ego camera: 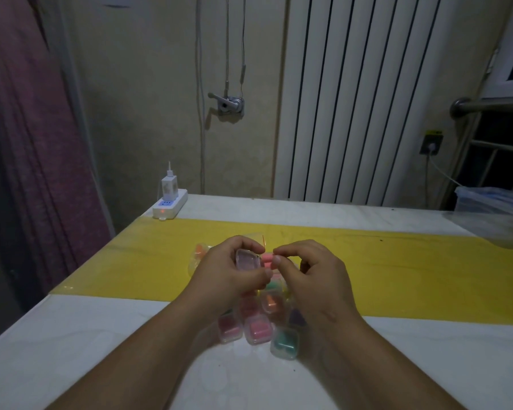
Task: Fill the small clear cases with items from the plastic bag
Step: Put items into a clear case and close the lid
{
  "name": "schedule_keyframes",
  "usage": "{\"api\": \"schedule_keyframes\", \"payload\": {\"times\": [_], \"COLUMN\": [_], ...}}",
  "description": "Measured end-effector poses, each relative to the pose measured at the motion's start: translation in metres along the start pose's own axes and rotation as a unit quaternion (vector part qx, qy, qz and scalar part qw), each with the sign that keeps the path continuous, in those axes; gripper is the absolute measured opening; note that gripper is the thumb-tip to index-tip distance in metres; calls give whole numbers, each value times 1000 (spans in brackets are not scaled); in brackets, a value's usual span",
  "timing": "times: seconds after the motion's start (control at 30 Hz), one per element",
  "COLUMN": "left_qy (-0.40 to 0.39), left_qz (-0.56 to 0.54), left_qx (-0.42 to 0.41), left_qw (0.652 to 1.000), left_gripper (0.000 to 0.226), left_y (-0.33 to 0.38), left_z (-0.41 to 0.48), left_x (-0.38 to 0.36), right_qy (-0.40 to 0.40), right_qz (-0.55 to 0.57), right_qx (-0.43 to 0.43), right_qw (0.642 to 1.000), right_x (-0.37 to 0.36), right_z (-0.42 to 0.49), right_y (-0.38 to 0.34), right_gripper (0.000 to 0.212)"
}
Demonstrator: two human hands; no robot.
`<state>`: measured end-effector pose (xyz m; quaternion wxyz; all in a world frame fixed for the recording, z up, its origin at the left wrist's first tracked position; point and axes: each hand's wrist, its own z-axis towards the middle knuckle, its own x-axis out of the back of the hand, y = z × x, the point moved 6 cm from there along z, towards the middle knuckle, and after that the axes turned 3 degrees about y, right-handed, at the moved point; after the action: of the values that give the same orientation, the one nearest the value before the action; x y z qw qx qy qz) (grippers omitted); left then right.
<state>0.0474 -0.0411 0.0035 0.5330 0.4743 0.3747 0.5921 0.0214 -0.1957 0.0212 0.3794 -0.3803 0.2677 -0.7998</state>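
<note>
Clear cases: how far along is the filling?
Done: several filled cases sit on the table under the wrists, holding pink, orange and green items. In hand: the left hand holds an open clear case while the right hand pinches a pink item beside it. Left: the plastic bag behind the hands holds more items; count unclear.

Two hands, the left hand (231, 270) and the right hand (308, 273); one open clear case (247, 258); roughly seven filled cases (258, 328), partly hidden; one plastic bag (200, 255); one power strip (170, 204)
</note>
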Motion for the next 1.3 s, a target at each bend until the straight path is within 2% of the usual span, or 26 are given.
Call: {"api": "schedule_keyframes", "payload": {"times": [0.3, 0.4, 0.5, 0.53, 0.63, 0.7, 0.8, 0.87, 0.93, 1.03, 1.17, 1.27, 1.3], "left_qy": [3, -5, -12, -15, -23, -36, -34, -26, -35, -58, -54, -37, -28], "left_qz": [5, 6, 12, 12, 2, -35, -150, -214, -237, -231, -155, -153, -156], "left_qx": [1, 1, 1, -1, -3, 9, 56, 79, 75, 59, 47, 41, 39], "left_qw": [1000, 1000, 1000, 1000, 1000, 999, 986, 973, 968, 970, 985, 987, 987], "left_gripper": [33, 34, 33, 33, 36, 37, 21, 34, 37, 36, 29, 29, 29], "left_y": [4, 4, 6, 6, 7, 7, 9, 7, 8, 9, 7, 6, 7], "left_z": [-1, -3, -4, -4, -6, -6, -4, -2, -3, -4, -4, -5, -4], "left_x": [1, 0, -2, -2, -3, -5, -6, -5, -5, -7, -6, -5, -5], "right_qy": [-13, -11, 7, 4, -33, -25, 9, 17, 14, 12, -15, -27, -27], "right_qz": [3, 53, 141, 156, 171, 207, 253, 267, 264, 224, 251, 310, 344], "right_qx": [-37, -70, -123, -140, -169, -184, -202, -204, -199, -183, -193, -229, -244], "right_qw": [999, 996, 982, 978, 970, 961, 946, 942, 944, 957, 948, 922, 906], "right_x": [-4, -5, -7, -8, -14, -13, -10, -9, -6, -3, -8, -14, -17], "right_z": [2, 2, 1, 1, 1, 1, 1, 1, 0, 3, 0, -4, -5], "right_y": [9, 13, 20, 23, 28, 28, 28, 27, 25, 24, 24, 24, 25], "right_gripper": [10, 8, 33, 35, 22, 12, 8, 7, 7, 7, 12, 1, 11]}}
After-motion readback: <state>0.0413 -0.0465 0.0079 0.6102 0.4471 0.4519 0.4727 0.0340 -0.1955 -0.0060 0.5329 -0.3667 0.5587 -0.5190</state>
